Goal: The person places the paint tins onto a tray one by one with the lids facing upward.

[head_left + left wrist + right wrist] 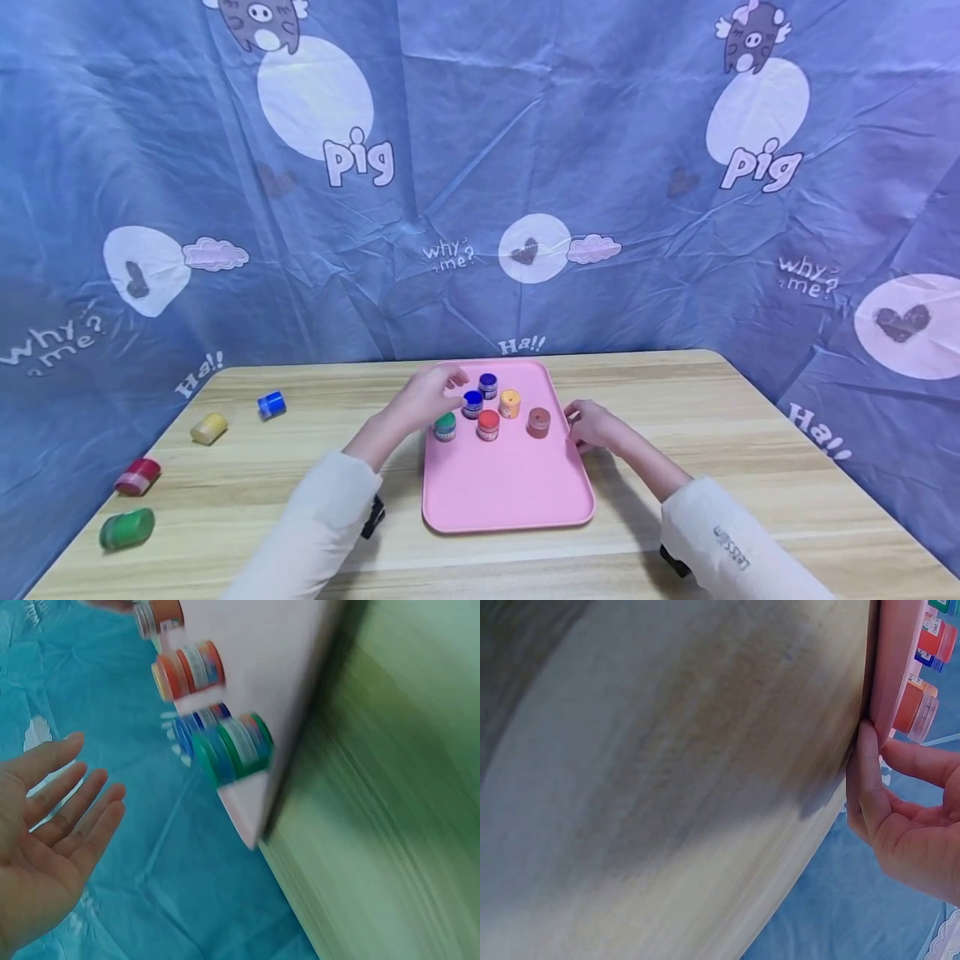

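Note:
A pink tray [510, 492] lies on the wooden table with several small paint jars on it. They include a green jar [446, 428], a blue jar [472, 406], a dark blue jar [488, 385], a red jar [488, 426], a yellow-orange jar [510, 404] and a brown jar [538, 422]. Over the tray's far left part is my left hand [429, 397], its fingers loosely spread and empty in the left wrist view, apart from the jars. My right hand [911, 817] pinches the tray's right rim between thumb and fingers.
Along the table's left side lie a blue jar [272, 405], a yellow one [209, 428], a red one [138, 477] and a green one [127, 528], some tipped on their sides. A blue printed cloth [465, 317] hangs behind the table [675, 408].

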A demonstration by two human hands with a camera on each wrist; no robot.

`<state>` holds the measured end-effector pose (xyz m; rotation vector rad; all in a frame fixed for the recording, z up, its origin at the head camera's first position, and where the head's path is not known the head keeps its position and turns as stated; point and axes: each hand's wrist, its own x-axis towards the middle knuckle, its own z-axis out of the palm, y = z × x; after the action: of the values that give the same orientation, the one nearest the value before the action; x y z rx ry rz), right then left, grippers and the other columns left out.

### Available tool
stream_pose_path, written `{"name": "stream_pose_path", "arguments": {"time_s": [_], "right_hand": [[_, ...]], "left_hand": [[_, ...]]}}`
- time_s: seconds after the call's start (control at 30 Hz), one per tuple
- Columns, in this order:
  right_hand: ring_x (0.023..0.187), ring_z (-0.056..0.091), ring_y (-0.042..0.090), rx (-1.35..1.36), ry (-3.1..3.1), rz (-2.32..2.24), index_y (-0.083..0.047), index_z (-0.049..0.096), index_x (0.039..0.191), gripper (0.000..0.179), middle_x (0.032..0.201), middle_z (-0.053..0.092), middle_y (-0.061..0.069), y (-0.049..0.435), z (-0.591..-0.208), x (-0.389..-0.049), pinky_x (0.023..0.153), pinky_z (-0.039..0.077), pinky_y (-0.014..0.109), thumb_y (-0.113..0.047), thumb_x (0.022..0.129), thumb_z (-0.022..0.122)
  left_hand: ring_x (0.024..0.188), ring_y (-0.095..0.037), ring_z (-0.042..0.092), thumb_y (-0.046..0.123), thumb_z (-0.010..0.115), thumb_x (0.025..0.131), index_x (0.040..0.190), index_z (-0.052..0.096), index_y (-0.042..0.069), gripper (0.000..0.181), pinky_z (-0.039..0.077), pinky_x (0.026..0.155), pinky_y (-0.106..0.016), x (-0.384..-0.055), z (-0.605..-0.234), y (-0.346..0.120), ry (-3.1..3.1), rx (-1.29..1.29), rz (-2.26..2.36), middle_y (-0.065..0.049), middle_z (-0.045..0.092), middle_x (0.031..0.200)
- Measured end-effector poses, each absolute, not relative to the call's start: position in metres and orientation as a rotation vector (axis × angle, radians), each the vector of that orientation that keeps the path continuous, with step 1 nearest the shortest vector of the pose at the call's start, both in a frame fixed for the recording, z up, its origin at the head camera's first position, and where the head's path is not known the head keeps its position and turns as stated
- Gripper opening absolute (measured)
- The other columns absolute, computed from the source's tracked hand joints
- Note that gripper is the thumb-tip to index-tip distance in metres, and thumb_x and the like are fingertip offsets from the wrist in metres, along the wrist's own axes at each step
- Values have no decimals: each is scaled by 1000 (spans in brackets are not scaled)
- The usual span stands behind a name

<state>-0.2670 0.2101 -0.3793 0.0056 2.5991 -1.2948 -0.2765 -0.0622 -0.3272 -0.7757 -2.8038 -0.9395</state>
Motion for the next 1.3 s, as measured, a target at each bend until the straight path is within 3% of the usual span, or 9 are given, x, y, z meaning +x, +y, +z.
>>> {"name": "stream_pose_path", "arguments": {"time_s": [0.67, 0.9, 1.3], "right_hand": [[65, 59, 24, -9, 2593, -1305, 18, 44, 110, 44, 89, 54, 23, 213, -378, -267, 58, 54, 34, 18, 67, 51], [65, 61, 24, -108, 2559, -1341, 14, 45, 109, 44, 87, 54, 20, 225, -401, -285, 57, 54, 33, 15, 66, 54], [64, 58, 20, -19, 2588, -1341, 18, 44, 108, 42, 87, 54, 20, 211, -378, -265, 59, 54, 33, 18, 66, 49]], "left_hand": [[91, -28, 59, 6, 69, 79, 102, 63, 0, 25, 48, 78, -42, -244, -342, -156, -2754, -651, -787, -10, 63, 97], [93, -30, 59, 7, 69, 79, 105, 63, 0, 28, 48, 78, -45, -227, -347, -187, -2762, -608, -811, -11, 63, 100], [96, -31, 57, 3, 69, 79, 107, 60, -5, 31, 46, 83, -45, -207, -343, -244, -2689, -618, -956, -15, 62, 103]]}}
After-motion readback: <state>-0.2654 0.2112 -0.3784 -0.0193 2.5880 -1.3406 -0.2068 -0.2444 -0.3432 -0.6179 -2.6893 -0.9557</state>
